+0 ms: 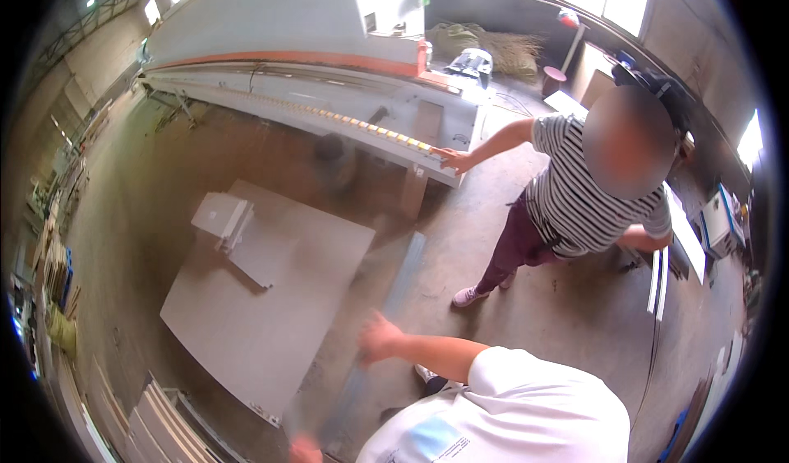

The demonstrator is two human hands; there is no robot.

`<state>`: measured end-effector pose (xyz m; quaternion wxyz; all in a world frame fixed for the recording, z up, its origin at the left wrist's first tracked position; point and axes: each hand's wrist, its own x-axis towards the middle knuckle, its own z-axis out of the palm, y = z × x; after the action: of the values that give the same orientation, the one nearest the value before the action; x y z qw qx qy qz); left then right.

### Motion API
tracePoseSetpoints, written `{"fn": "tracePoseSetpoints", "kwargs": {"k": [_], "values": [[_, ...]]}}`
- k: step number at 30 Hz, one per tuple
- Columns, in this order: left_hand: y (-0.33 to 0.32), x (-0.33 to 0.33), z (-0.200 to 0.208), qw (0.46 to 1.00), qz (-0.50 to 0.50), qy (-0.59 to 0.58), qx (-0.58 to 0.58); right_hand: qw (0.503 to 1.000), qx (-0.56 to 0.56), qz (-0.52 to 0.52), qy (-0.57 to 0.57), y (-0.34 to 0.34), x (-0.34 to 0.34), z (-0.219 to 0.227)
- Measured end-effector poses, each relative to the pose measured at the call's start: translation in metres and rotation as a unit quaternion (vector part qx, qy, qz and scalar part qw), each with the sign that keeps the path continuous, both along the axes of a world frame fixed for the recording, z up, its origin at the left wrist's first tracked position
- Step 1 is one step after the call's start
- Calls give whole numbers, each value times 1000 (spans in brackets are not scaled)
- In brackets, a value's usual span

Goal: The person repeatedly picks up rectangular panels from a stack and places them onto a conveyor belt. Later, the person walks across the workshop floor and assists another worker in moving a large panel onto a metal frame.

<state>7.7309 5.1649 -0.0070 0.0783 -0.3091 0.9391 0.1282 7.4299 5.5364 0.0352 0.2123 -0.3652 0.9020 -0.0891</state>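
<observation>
My right hand (380,339) reaches out to the left from a white short sleeve (526,372). Blurred by motion, its fingers look apart and hold nothing. At the lower edge my left hand (306,450) is partly cut off and smeared, so its fingers cannot be read. Nearest to both hands is a large pale board (320,298), lying low over the floor. On it rest a smaller flat panel (261,257) and a pale box-like piece (220,214). A bluish-grey strip (404,275) runs along the floor beside the board, past my right hand.
A person in a striped shirt (567,163) stands at right, one hand on the edge of a long machine (329,93) with a yellow-and-white strip. Pale long pieces (659,286) stand near that person's other arm. Cut boards (160,414) lean at lower left.
</observation>
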Motion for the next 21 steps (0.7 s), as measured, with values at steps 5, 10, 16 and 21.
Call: {"fn": "tracePoseSetpoints", "kwargs": {"k": [5,10,16,21], "values": [[-71,-70,7,995,96,3,-37,999,3,36,-9,-98,-84,21],[-117,-177,60,992,121,27,-27,999,42,15,2,-170,-152,21],[-247,-259,19,990,46,103,-82,999,14,-3,46,-269,-240,17],[-341,-326,16,995,81,34,-36,999,-4,0,37,-364,-321,14]]}}
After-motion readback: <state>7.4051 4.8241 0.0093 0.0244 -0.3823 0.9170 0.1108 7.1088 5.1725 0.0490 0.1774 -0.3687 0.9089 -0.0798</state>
